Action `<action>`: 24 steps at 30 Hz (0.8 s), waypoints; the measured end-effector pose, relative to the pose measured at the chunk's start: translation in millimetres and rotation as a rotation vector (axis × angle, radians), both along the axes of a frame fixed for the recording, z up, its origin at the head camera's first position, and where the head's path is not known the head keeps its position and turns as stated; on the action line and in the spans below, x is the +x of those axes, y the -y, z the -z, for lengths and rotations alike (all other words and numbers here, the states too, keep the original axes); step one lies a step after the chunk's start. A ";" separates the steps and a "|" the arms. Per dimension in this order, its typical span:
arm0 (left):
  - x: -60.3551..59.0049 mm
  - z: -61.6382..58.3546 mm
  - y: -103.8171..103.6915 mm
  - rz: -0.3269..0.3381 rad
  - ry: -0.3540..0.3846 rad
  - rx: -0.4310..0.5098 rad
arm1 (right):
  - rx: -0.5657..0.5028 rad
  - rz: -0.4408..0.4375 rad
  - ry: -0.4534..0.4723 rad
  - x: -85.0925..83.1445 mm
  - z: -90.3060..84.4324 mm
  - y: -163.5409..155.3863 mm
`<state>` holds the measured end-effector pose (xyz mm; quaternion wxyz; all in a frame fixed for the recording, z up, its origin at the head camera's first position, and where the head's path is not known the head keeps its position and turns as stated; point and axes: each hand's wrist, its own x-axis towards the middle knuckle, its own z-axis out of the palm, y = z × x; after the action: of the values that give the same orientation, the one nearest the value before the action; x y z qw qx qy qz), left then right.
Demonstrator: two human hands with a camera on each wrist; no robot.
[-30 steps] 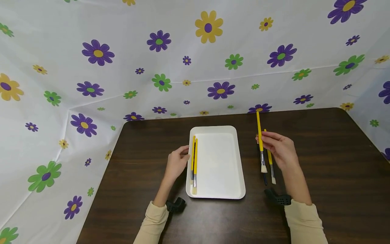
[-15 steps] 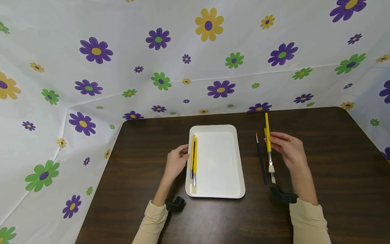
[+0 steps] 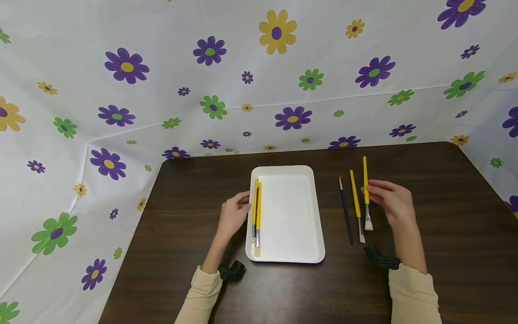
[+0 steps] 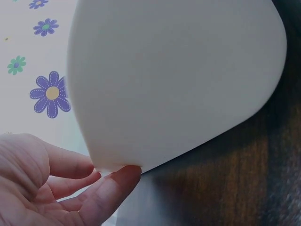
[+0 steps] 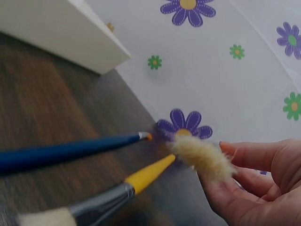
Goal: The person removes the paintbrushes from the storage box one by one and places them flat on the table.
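Note:
My left hand (image 3: 233, 215) pinches the left rim of a white tray (image 3: 291, 211), thumb and fingers at its edge in the left wrist view. Along that side of the tray lie two yellow-handled paintbrushes, one of them (image 3: 259, 207) bristles down, with a dark handle between them. In my right hand (image 3: 395, 203) a yellow flat paintbrush (image 3: 365, 173) is pinched by the handle, bristles toward me. Its pale bristles (image 5: 202, 157) cover the handle in the right wrist view. Just left of it lie another yellow paintbrush (image 3: 355, 198) and a dark blue paintbrush (image 3: 346, 211) with an orange tip.
The dark wooden table (image 3: 291, 292) carries everything. Behind it and at both sides hangs a white flowered cloth (image 3: 162, 54). A black wrist strap mount (image 3: 232, 271) sits at the left wrist, another (image 3: 382, 259) at the right.
My right hand has carried the yellow paintbrush rightward, past the blue brush and the other yellow one, which now show uncovered. It also sits lower in view. The left hand stays on the tray.

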<state>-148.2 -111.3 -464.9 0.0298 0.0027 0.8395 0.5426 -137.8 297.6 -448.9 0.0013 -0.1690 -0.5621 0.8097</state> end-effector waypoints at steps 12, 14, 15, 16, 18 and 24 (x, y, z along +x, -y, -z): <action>-0.3 0.0 0.8 -0.003 0.004 -0.016 | 0.312 -0.022 0.080 -2.1 18.0 -4.2; 0.0 -0.7 0.7 -0.003 0.005 -0.019 | 0.406 -0.019 0.086 -2.2 17.6 -2.5; 0.1 -1.0 0.7 -0.003 0.004 -0.020 | 0.457 -0.015 0.089 -2.3 17.3 -1.5; 0.0 -1.1 0.7 -0.003 0.004 -0.021 | 0.509 -0.010 0.093 -2.5 16.9 -0.5; 0.0 -1.2 0.8 0.000 0.002 -0.023 | 0.587 0.002 0.103 -2.9 16.6 0.8; 0.1 -1.6 1.0 0.006 0.000 -0.021 | 0.692 0.021 0.126 -4.4 17.8 1.1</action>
<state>-148.2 -112.3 -463.3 0.0315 0.0047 0.8452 0.5334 -142.2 296.5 -466.7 0.0321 -0.2137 -0.8004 0.5591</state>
